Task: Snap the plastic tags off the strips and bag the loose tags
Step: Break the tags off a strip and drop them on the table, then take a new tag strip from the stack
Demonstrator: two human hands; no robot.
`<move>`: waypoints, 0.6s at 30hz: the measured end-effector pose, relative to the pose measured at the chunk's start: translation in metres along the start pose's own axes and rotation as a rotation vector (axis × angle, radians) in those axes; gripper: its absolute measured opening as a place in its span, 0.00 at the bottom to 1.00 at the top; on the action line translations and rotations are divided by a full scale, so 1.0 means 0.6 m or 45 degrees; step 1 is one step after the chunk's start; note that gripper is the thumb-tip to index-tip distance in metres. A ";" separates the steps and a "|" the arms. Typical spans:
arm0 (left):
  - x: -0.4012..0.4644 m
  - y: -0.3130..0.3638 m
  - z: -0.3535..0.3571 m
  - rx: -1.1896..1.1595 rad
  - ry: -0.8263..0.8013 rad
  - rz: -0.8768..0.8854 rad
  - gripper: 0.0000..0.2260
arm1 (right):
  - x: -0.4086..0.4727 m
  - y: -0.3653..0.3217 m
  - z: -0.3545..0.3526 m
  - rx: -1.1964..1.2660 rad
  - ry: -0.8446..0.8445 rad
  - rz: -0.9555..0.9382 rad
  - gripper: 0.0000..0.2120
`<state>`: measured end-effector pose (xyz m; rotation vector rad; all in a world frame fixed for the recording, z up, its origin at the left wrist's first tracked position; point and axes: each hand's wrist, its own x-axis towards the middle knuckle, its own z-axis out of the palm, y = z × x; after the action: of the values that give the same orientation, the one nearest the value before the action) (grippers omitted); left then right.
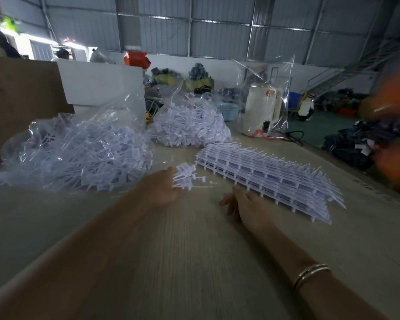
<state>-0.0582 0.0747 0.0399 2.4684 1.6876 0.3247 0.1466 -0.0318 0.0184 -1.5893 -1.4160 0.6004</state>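
A stack of white plastic tag strips [270,179] lies on the wooden table [183,250] to the right of centre. My left hand [162,190] grips a small bunch of loose white tags [185,176] just left of the stack's near end. My right hand [245,204] hovers low over the table beside the stack, fingers loosely curled and holding nothing. Two clear plastic bags hold heaps of loose tags: one at the left [79,153], one behind the stack [189,125]. The picture is blurred by motion.
A brown cardboard box [21,93] stands at the far left. A white kettle [261,109] in clear wrap stands at the back right near a black cable [293,135]. An orange blurred shape [393,125] fills the right edge. The table edge runs diagonally at the right.
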 end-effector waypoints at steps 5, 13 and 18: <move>0.039 -0.026 0.019 0.211 -0.061 0.012 0.26 | 0.005 0.002 0.008 -0.054 -0.061 -0.005 0.25; -0.062 0.075 0.041 0.149 0.340 0.344 0.22 | 0.001 -0.002 0.012 -0.188 -0.047 0.008 0.21; -0.087 0.091 0.068 0.070 0.284 0.261 0.17 | 0.037 -0.013 -0.007 -0.363 -0.042 -0.066 0.10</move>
<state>-0.0168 0.0067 0.0080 2.7413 1.5365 0.6048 0.1511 -0.0121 0.0315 -1.7634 -1.6182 0.4085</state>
